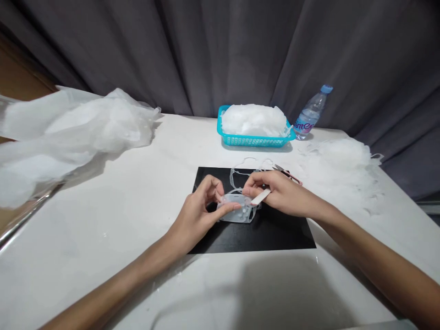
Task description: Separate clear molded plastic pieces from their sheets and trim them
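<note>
A translucent, soft-looking moulded piece [235, 208] with small holes and a thin rim is over the black mat [282, 238]. My left hand [206, 201] is closed on its left side, the thumb lying across its face. At the piece's upper right edge, my right hand [271, 190] has its thumb and forefinger pinched together. A flat white stick-like tool [261, 197] is tucked in that same hand, its tip near the piece. Loose translucent trim [233, 178] curls behind the piece. Scissors [290, 175] lie just beyond my right hand, partly hidden by it.
A blue basket [256, 141] heaped with whitish translucent pieces stands at the back, beside a water bottle [311, 114]. On the right is a pile of translucent scraps [343, 169]. Large clear plastic bags [85, 123] with white contents lie left. A grey curtain [223, 55] hangs behind.
</note>
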`<state>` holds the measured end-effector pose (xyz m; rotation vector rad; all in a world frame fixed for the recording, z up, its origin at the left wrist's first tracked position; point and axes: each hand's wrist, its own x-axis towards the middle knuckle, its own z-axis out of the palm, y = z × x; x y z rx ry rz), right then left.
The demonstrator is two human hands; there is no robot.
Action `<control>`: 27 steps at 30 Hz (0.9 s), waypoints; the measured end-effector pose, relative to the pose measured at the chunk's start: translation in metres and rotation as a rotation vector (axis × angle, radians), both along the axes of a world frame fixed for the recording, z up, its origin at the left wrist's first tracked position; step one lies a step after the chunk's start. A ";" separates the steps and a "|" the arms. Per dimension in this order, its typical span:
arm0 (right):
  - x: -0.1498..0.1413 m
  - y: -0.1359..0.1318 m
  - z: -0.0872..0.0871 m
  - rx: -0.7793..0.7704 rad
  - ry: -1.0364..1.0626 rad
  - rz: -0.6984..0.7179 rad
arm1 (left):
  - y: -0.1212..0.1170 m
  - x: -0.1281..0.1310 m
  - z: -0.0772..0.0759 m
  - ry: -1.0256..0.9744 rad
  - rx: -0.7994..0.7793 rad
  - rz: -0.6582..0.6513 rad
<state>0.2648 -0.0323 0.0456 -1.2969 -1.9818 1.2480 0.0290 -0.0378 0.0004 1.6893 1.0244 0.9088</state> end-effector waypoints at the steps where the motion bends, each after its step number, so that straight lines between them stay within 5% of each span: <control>1: 0.001 -0.001 0.000 0.039 -0.033 -0.004 | -0.001 0.000 0.002 0.029 0.022 0.010; 8: 0.007 0.001 0.008 0.056 -0.044 0.172 | -0.005 0.000 0.004 0.080 0.085 -0.041; 13: 0.006 0.001 0.007 0.042 -0.038 0.172 | -0.009 0.002 0.001 0.052 0.105 -0.032; 17: 0.004 -0.003 0.002 0.104 -0.093 0.133 | -0.015 0.006 0.003 0.126 0.254 -0.037; 23: -0.007 0.005 -0.016 0.217 -0.373 -0.108 | -0.022 0.004 -0.012 0.352 0.899 -0.155; 27: -0.002 0.020 -0.023 0.246 -0.506 -0.214 | -0.020 0.003 -0.016 0.235 0.808 -0.113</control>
